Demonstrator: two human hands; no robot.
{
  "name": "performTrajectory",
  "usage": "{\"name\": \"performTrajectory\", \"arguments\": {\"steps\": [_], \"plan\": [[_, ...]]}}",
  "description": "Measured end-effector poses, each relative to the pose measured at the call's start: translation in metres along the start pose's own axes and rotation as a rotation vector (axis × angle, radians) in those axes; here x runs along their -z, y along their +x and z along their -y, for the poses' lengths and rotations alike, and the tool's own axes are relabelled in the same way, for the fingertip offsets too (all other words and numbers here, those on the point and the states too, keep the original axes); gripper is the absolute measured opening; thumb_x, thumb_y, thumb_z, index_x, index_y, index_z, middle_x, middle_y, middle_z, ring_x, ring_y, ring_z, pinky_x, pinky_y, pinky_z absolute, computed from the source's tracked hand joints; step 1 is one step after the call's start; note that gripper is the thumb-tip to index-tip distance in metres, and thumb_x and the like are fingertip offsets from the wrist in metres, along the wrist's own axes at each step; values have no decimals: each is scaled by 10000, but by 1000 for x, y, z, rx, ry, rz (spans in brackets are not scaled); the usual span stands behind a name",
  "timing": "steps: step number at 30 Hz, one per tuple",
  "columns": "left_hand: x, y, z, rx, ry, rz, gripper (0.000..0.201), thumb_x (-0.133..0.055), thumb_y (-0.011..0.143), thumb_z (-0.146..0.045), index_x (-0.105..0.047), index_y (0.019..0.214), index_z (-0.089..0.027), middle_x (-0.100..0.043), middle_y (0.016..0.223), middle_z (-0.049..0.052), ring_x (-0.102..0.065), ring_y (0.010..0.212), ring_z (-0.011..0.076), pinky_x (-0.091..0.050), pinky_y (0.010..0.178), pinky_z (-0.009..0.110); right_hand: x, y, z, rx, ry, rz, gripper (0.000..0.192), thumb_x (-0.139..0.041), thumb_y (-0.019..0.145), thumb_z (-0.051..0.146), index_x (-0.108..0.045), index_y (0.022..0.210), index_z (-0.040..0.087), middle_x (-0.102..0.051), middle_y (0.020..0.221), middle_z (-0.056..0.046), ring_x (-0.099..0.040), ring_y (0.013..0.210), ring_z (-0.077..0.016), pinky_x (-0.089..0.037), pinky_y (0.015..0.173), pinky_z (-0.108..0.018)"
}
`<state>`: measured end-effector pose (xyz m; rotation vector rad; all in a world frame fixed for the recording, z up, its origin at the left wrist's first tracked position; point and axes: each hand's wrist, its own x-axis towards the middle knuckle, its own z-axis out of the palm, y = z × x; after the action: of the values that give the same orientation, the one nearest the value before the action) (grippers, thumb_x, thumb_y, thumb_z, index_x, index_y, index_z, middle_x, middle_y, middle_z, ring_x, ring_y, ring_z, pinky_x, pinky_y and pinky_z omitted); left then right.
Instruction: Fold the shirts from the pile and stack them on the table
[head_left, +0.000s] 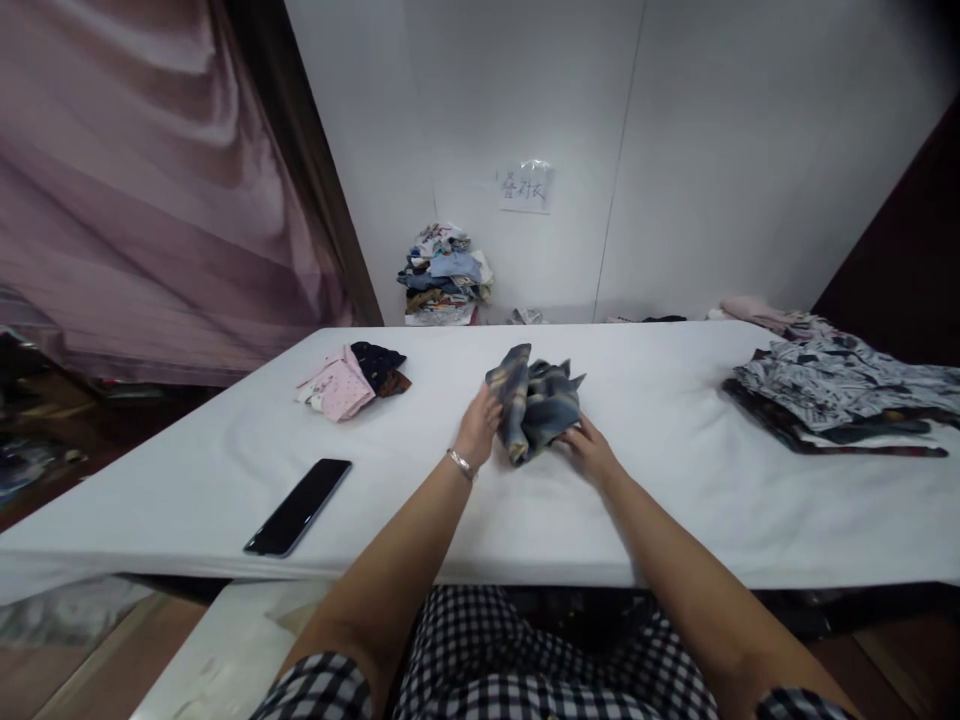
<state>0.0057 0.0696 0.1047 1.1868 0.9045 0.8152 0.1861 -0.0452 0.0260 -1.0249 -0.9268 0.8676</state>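
A folded blue-grey and tan plaid shirt (551, 400) is held between my two hands over the middle of the white-covered table (420, 520). My left hand (478, 425) wears a silver bracelet and grips the shirt's left edge, fingers closed on the cloth. On the right lower side, my right hand (590, 450) has its fingers closed on the fabric, the fingertips partly hidden under it. The collar points stick up at the upper right of the bundle.
Folded clothes (349, 382) in pink and dark blue lie at the left. A phone (298, 507) rests near the front left edge. Loose shirts (832, 385) are piled at the right. Behind the table stands a clothes stack (446, 275) below a paper sign (526, 188).
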Motion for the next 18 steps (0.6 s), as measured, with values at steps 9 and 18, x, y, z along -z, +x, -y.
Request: {"name": "performTrajectory", "arguments": {"steps": [9,18], "plan": [[-35,-25,39,-420,732,-147,835,-654,743,-529,-322,1425,-181,-275,1534,162,-224,1426,277,-202,1154,422,11,8,-4,-122,170,-140,643,-690,718,566,-493,1271,304,-693,1088,-26,-665,929,-222,-524,804,-363],[-52,-19,45,-420,779,-46,421,-626,773,-267,-599,1188,-201,-565,1331,132,-461,1277,283,-321,1078,450,12,11,-11,-117,104,-299,517,-822,560,450,-628,959,185,-708,806,-33,-641,671,-191,-525,612,-317]]}}
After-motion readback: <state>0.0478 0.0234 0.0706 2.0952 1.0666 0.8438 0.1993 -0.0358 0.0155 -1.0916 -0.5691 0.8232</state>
